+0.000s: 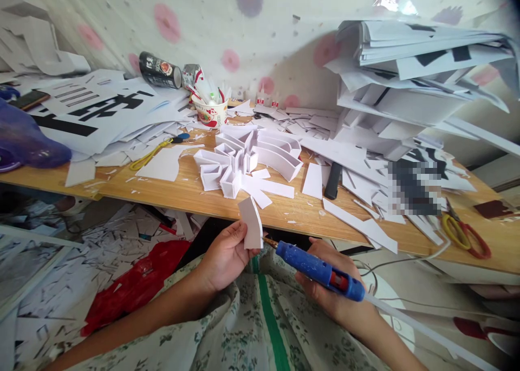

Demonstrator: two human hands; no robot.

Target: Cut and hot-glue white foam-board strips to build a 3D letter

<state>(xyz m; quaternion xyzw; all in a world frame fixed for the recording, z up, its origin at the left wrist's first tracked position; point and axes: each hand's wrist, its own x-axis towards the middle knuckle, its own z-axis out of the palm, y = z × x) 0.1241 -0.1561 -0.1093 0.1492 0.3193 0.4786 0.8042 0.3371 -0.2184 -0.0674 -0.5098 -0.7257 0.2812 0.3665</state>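
My left hand (pixel 226 253) pinches a small curved white foam board piece (pixel 252 223) in front of the table's edge. A blue hot glue gun (pixel 317 268) lies in my right hand (pixel 331 284), its tip close to the lower right edge of the piece; whether they touch is unclear. A white glue stick runs out of the gun's back end. Beyond my hands, a white hollow character built from upright strips (pixel 247 157) stands on the wooden table (pixel 195 206). Flat white strips (pixel 268 188) lie just in front of it.
White sheets with black print (pixel 101 111) cover the table's left side. A paper cup of tools (pixel 212 114) stands at the back. Stacked boards (pixel 406 89) rise at the right, above red-and-yellow scissors (pixel 465 235). A black-handled tool (pixel 333 181) lies among scraps.
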